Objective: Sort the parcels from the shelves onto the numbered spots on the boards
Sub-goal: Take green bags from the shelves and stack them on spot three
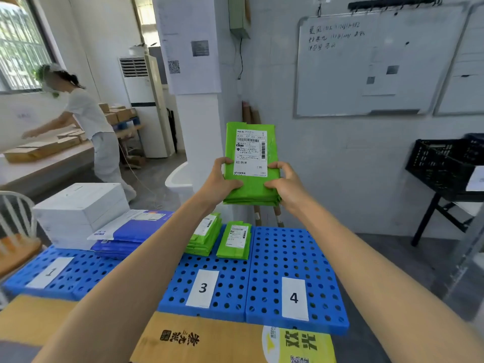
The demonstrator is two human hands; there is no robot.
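I hold a stack of green parcels (252, 191) upright in front of me, its white shipping label facing me. My left hand (219, 182) grips its lower left edge and my right hand (285, 185) grips its lower right edge. Below lie blue perforated boards (282, 252) with paper labels 1 (50, 272), 3 (203, 288) and 4 (294, 297). Two piles of green parcels (205, 235) (235, 241) lie at the back of spot 3. White boxes (78, 208) and blue mailers (131, 237) fill the board's left part. Spot 4 is bare.
A cardboard box (188, 339) lies in front of the boards. A person (89, 127) works at a table with cartons at the left. A black crate (445, 163) on a stand is at the right, a whiteboard (377, 61) on the wall, a chair (15, 226) at far left.
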